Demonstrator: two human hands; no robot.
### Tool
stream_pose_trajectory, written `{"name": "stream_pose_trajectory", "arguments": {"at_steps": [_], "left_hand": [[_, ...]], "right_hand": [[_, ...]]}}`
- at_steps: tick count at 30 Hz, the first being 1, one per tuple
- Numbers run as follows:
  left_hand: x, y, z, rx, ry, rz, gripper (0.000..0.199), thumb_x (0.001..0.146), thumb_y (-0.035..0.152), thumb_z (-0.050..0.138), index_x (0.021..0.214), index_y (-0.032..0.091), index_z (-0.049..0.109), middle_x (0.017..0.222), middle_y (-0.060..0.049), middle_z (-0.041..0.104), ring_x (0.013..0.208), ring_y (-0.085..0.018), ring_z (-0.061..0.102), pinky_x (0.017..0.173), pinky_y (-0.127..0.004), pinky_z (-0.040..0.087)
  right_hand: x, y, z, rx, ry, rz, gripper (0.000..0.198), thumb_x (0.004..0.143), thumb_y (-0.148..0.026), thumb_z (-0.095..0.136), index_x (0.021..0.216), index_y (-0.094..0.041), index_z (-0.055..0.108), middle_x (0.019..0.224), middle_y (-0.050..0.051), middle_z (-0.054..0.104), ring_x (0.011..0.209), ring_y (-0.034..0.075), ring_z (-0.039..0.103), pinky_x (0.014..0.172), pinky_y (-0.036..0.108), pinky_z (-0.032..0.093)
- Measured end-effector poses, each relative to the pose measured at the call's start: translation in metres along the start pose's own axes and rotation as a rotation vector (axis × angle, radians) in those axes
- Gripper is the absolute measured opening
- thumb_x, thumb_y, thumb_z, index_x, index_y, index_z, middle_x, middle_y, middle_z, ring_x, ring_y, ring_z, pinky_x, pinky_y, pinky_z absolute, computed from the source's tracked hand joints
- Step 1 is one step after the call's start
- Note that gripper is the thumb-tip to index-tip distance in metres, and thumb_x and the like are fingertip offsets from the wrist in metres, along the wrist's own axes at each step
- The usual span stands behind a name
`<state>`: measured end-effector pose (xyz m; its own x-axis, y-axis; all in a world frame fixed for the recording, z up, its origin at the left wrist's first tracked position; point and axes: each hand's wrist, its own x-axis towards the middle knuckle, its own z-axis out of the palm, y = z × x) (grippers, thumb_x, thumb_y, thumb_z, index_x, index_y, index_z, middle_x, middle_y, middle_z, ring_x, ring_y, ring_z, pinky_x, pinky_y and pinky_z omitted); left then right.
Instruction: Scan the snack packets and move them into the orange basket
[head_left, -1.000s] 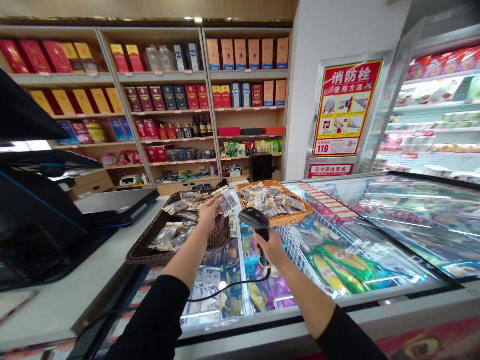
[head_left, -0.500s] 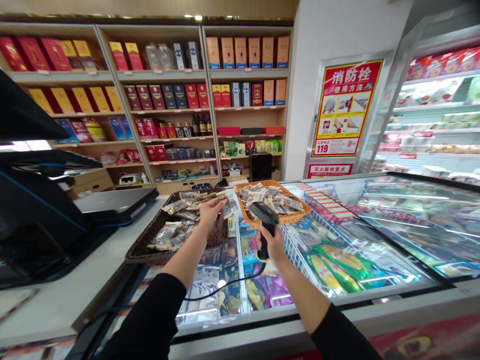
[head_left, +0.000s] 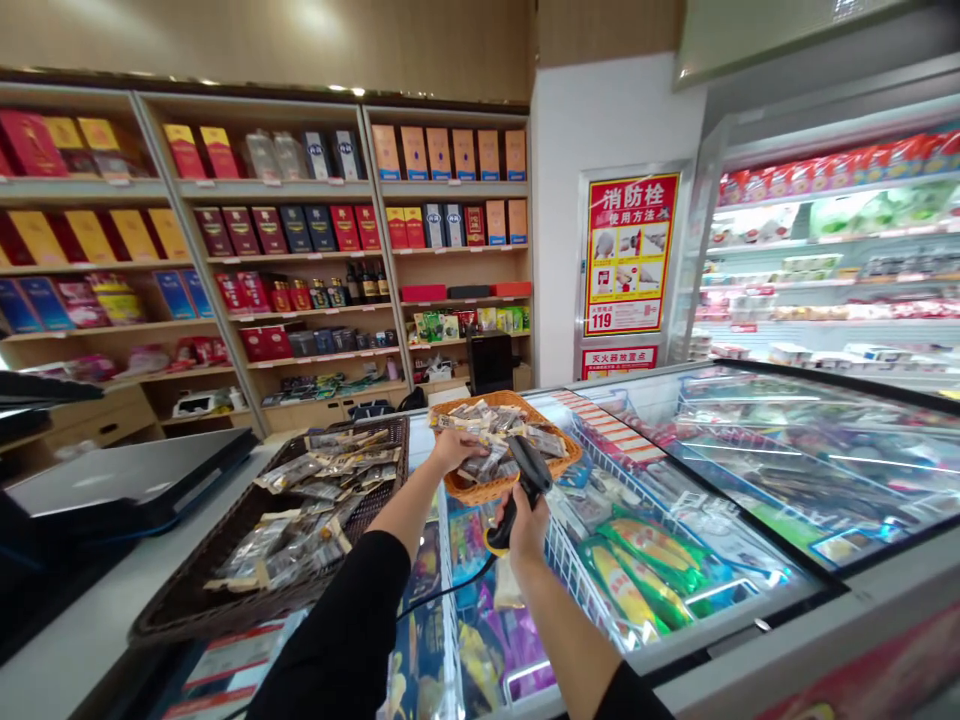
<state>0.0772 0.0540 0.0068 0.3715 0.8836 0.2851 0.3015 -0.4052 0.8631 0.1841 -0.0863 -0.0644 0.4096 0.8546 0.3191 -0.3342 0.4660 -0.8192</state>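
My left hand [head_left: 454, 450] is over the near-left side of an orange wicker basket [head_left: 480, 492], its fingers closed on a small clear packet [head_left: 486, 466] among the others there. My right hand [head_left: 529, 525] grips the handle of a black barcode scanner [head_left: 531, 468], whose head is raised over the front of that basket. A cable runs from the scanner's base down to the left. Left of my hands, a dark brown wicker basket [head_left: 169, 608] holds many similar packets, spread in two heaps.
Both baskets rest around a glass-topped chest freezer [head_left: 667, 480] with bagged frozen goods inside. A flat black-edged device [head_left: 135, 480] lies on the left counter. Behind stand shelves of boxed bottles [head_left: 285, 230], a red fire-hydrant sign [head_left: 632, 255] and a lit refrigerated display [head_left: 832, 260].
My left hand has moved right, from the dark basket's edge to the orange basket, with a packet in its fingers. The scanner stays in my right hand. The view has turned right and up.
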Motion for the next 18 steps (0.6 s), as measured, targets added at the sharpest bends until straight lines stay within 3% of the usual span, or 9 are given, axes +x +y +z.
{"name": "stream_pose_trajectory", "arguments": {"at_steps": [3,5,10,14,18], "left_hand": [[0.009,0.000,-0.008,0.132,-0.067,0.029,0.027,0.037,0.031,0.085,0.041,0.020,0.061,0.037,0.005,0.049,0.038,-0.008,0.037,0.042,-0.021,0.024],[0.011,0.004,-0.014,0.217,-0.036,0.047,0.030,0.032,0.028,0.086,0.039,0.020,0.059,0.037,0.005,0.047,0.038,-0.007,0.036,0.042,-0.021,0.021],[-0.011,0.019,-0.041,0.331,0.182,0.155,0.043,0.029,0.027,0.088,0.068,0.022,0.072,0.057,0.002,0.060,0.048,-0.011,0.047,0.047,-0.022,0.030],[-0.053,0.024,-0.100,0.396,0.145,0.072,0.031,0.042,0.035,0.085,0.068,0.023,0.073,0.062,-0.001,0.065,0.052,-0.014,0.054,0.051,-0.023,0.036],[-0.110,0.008,-0.165,0.659,-0.004,-0.231,0.022,0.049,0.039,0.081,0.054,0.022,0.069,0.055,-0.002,0.064,0.053,-0.016,0.056,0.050,-0.023,0.035]], "right_hand": [[0.003,0.001,0.002,0.113,0.206,0.072,0.031,0.076,-0.052,0.057,0.074,-0.025,0.044,0.046,-0.007,0.044,0.033,0.013,0.042,0.033,0.027,0.037],[0.004,0.002,0.003,0.133,0.245,0.108,0.029,0.074,-0.048,0.060,0.073,-0.025,0.044,0.047,-0.006,0.046,0.034,0.013,0.042,0.033,0.026,0.037],[0.000,0.001,0.005,0.116,0.203,0.116,0.028,0.074,-0.046,0.063,0.069,-0.024,0.045,0.047,-0.006,0.047,0.034,0.013,0.043,0.034,0.026,0.036],[-0.011,-0.003,0.010,0.038,0.087,0.054,0.032,0.075,-0.048,0.063,0.062,-0.023,0.047,0.045,-0.004,0.047,0.035,0.013,0.044,0.036,0.027,0.037],[-0.025,-0.003,0.015,0.005,-0.079,-0.005,0.034,0.078,-0.049,0.061,0.061,-0.021,0.052,0.044,-0.002,0.049,0.038,0.013,0.045,0.039,0.026,0.038]]}}
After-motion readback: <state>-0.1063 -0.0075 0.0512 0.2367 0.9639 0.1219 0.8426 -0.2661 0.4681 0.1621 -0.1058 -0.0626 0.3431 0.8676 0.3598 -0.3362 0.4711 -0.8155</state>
